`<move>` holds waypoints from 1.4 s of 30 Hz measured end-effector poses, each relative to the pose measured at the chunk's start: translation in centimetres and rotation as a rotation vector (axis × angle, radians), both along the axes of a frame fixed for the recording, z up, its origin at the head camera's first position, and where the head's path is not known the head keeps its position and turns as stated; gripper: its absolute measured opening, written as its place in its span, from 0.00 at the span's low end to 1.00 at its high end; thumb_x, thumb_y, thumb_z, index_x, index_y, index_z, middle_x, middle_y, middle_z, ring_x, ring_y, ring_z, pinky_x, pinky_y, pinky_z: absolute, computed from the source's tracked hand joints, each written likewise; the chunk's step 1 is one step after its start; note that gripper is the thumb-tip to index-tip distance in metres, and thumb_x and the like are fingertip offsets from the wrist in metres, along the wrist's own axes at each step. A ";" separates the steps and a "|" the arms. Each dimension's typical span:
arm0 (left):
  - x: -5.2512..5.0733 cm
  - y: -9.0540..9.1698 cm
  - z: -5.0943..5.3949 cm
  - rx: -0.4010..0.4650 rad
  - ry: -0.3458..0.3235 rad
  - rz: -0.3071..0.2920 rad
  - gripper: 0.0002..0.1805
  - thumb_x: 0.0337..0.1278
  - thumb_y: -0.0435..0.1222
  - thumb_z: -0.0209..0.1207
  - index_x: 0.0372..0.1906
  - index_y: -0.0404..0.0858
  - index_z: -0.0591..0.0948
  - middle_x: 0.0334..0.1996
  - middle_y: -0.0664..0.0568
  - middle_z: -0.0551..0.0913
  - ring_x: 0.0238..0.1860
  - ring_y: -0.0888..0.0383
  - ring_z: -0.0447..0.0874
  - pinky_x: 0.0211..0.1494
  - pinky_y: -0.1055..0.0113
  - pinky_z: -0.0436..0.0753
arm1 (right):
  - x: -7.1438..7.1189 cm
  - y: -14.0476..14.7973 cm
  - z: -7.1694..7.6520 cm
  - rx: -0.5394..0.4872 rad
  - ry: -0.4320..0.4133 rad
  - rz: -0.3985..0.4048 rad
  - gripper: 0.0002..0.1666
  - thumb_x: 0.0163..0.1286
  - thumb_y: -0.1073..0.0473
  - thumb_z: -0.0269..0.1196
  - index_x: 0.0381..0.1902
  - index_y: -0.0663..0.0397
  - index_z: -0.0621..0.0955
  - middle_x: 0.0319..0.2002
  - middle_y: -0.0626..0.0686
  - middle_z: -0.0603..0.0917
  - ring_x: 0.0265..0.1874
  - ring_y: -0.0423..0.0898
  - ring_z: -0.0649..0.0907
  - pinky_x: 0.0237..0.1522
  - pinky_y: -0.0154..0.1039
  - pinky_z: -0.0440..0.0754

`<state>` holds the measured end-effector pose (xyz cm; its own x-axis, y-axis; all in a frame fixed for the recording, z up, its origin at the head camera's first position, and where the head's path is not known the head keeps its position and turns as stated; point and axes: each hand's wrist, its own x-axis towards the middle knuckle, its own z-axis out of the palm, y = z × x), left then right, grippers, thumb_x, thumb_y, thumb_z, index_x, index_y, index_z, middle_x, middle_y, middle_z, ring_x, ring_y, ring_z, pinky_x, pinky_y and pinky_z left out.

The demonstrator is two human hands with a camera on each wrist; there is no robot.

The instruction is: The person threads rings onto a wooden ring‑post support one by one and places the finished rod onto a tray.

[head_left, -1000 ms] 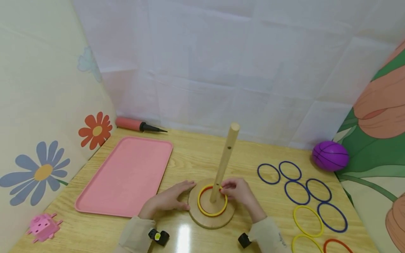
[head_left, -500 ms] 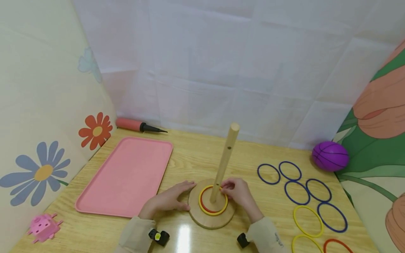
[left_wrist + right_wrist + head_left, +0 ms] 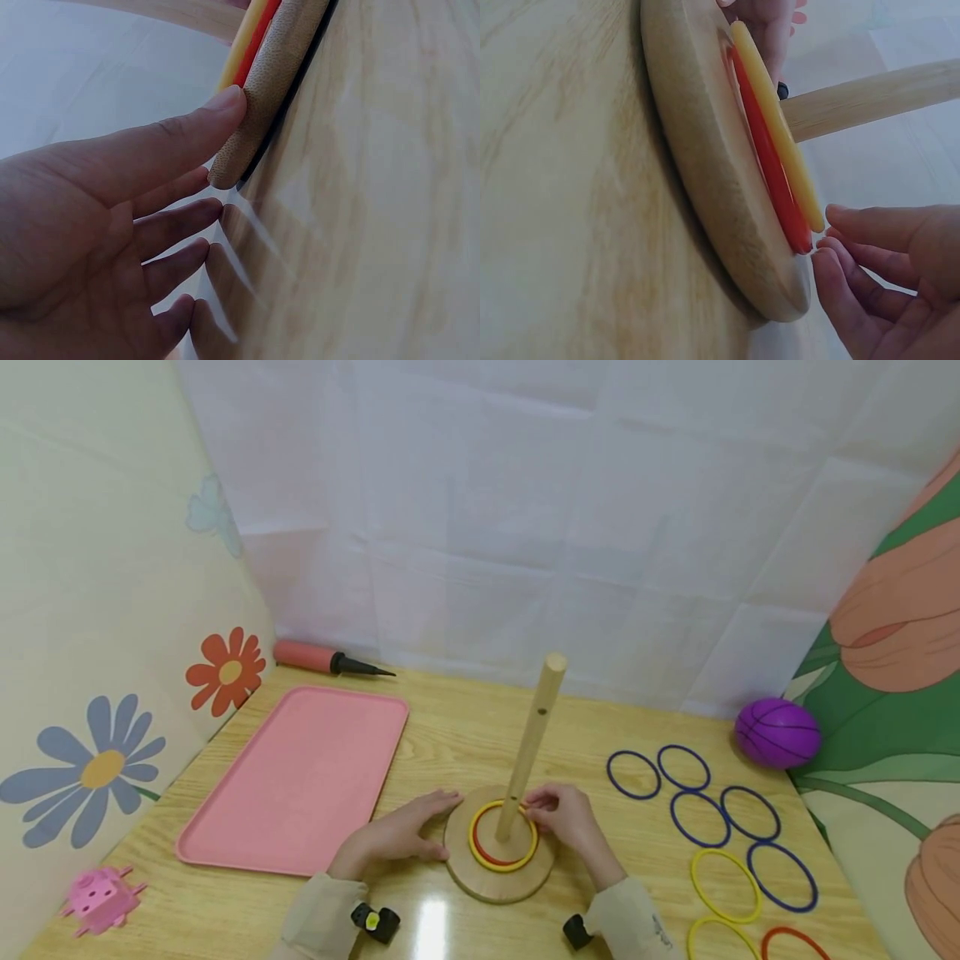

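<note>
A yellow ring lies stacked over a red ring around the wooden peg, on its round wooden base. At the base's left edge my left hand rests with fingers spread; its thumb touches the rim in the left wrist view. My right hand is at the rings' right edge. In the right wrist view its thumb and bent fingers come up to the ends of both rings, with a gap between thumb and fingers. The two rings sit nearly in line.
A pink tray and a pink pig toy lie to the left, a red pump behind. On the right are several blue rings, two yellow rings, another red ring and a purple ball.
The yellow ring has shifted slightly right over the red one, then stayed about there. The left hand has kept its place; the right hand has barely moved. The head view has shifted slightly.
</note>
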<state>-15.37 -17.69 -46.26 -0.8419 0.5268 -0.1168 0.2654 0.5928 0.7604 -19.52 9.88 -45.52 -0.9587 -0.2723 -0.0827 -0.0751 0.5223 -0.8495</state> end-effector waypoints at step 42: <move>0.1 0.0 0.2 -0.010 0.020 -0.005 0.44 0.53 0.42 0.68 0.71 0.30 0.62 0.72 0.32 0.59 0.74 0.31 0.50 0.74 0.35 0.52 | -10.0 13.6 0.6 0.258 0.175 -0.280 0.19 0.68 0.67 0.59 0.55 0.72 0.77 0.51 0.69 0.81 0.52 0.63 0.80 0.58 0.55 0.78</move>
